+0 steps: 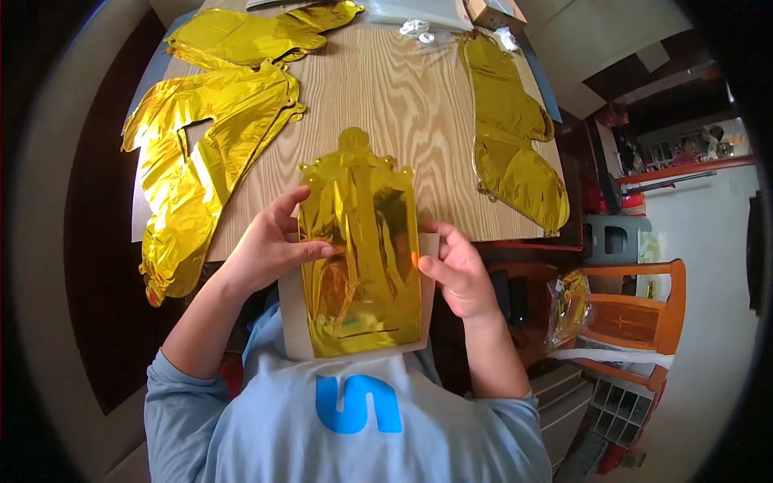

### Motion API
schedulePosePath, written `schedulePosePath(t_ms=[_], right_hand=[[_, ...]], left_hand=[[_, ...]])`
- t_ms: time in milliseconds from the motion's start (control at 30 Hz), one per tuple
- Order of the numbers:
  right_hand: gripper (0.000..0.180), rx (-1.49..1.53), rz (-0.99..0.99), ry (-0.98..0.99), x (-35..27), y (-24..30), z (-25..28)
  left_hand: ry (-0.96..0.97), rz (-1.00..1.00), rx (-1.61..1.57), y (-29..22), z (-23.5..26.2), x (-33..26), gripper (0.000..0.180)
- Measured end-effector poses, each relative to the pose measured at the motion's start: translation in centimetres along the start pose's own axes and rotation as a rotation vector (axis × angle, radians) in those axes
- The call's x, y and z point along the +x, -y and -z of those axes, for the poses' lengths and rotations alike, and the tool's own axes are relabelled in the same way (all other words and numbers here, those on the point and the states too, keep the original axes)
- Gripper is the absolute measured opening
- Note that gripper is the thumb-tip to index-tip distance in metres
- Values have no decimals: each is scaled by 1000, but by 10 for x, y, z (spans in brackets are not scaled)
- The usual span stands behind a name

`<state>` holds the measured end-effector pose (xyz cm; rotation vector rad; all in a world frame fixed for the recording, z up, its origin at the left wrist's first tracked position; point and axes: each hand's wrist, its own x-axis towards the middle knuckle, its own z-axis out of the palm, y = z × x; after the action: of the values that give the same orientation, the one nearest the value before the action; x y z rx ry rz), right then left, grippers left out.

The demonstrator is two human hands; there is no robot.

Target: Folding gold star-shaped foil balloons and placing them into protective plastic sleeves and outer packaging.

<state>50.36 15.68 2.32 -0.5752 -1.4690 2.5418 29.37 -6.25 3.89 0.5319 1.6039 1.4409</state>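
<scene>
A flat, folded gold foil balloon (pixel 362 241) with small tabs along its far end lies over a pale card (pixel 294 322) at the table's near edge, against my body. My left hand (pixel 278 245) holds the left side of the balloon, thumb on top of the foil and index finger at its upper left edge. On the opposite side, my right hand (pixel 459 274) pinches the right edge of the balloon and card between thumb and fingers. A small orange spot shows by the right thumb; I cannot tell what it is.
More flat gold foil balloons (pixel 209 145) spread over the left of the wood-grain table (pixel 394 88); another gold balloon (pixel 511 121) lies along its right side. Clear plastic sheets (pixel 419 12) and a small cardboard box (pixel 495 12) sit at the far edge. A wooden chair (pixel 628 314) stands right.
</scene>
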Motion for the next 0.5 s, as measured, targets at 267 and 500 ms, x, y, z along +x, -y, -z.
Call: schedulePosePath(t_ms=[267, 500], right_hand=[[70, -180, 127, 4, 11, 1, -7], [74, -252, 266, 70, 6, 6, -7]], left_hand=[[113, -190, -81, -8, 13, -9, 99], [47, -134, 99, -14, 9, -4, 76]])
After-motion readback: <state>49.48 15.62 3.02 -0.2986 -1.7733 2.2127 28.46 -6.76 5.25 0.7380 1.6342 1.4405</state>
